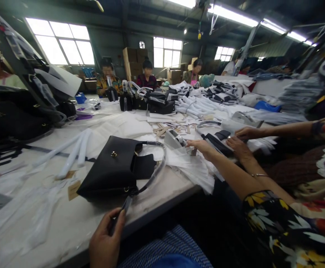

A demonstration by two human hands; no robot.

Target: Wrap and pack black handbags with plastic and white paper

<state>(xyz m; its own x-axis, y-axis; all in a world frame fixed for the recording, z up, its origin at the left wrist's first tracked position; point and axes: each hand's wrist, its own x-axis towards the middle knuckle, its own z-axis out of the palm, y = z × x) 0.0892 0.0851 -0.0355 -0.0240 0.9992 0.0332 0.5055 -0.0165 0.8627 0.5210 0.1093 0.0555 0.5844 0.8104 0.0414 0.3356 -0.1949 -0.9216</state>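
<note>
A black handbag (109, 167) with a gold clasp lies tilted on the table, its flap folded out to the right. Clear film wraps its looped handle (162, 163). At the near table edge my left hand (106, 238) is closed round a dark strap end, also partly in clear film, beside the bag's lower corner. My right hand (203, 147) reaches across to a grey tape dispenser (175, 139). Its fingers are stretched out at the dispenser's end, with the thumb lower; any tape between them is too small to see.
At right, a co-worker's hands (240, 145) work on another black bag (219, 143). White padded strips (75, 152), paper sheets (126, 128) and card scraps (165, 130) cover parts of the table. More black bags (151, 102) stand behind; several people sit along the far side.
</note>
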